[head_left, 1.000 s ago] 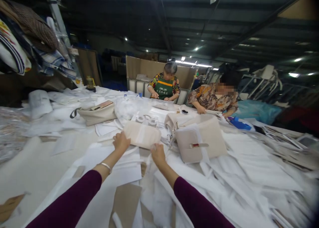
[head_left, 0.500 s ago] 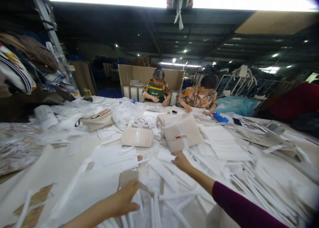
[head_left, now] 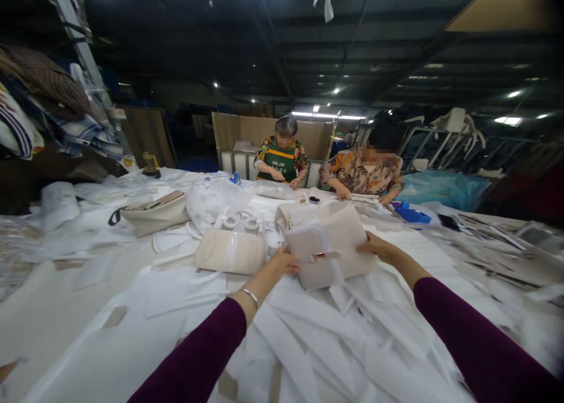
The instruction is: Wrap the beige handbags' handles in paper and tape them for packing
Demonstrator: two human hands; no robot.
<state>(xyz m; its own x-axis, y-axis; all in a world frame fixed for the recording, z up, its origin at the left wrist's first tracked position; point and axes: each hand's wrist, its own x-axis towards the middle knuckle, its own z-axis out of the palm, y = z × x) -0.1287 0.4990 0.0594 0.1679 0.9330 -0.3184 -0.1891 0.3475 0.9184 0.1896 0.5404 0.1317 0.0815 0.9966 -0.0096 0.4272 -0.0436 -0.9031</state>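
Note:
A large beige handbag (head_left: 346, 234) with a front flap and a small metal clasp lies among white sheets. At its left edge, my left hand (head_left: 287, 262) holds the side of the flap, with fingers partly curled behind it. My right hand (head_left: 378, 245) grips the opposite side, its fingertips bent against the bag. Just left of my left hand is a smaller cream bag (head_left: 231, 251) with clear wrap across it. The undersides of both bags are hidden.
White sheets and strips (head_left: 308, 338) cover much of the table. A cream pouch (head_left: 156, 215) with a dark strap and crumpled clear plastic (head_left: 207, 200) lie to the left. Two people work across the table, near a blue tape dispenser (head_left: 412, 214).
Both hands have reached forward, the left from over the papers, and now hold the handbag's two sides. The view has tilted down slightly.

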